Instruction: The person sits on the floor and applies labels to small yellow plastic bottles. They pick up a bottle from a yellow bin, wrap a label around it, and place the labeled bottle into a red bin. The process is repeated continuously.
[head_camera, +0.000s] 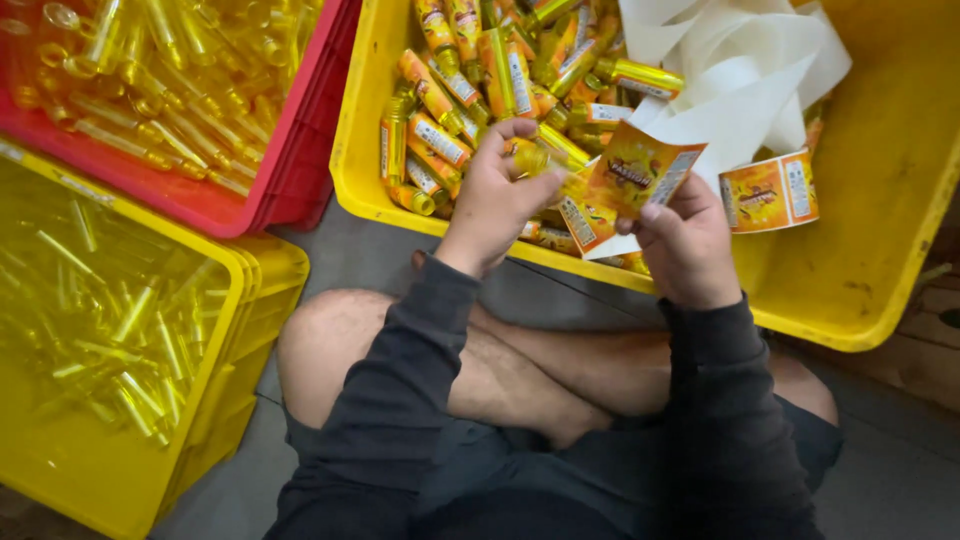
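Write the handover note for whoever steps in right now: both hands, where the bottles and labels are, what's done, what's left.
Left hand: holds a small yellow bottle over the yellow crate.
Right hand: holds an orange label right beside that bottle; label not yet wrapped on.
Done: a pile of labelled bottles lies in that crate, with white backing strip and more labels on the strip.
Left: unlabelled bottles fill the red crate and the other yellow crate at the left.
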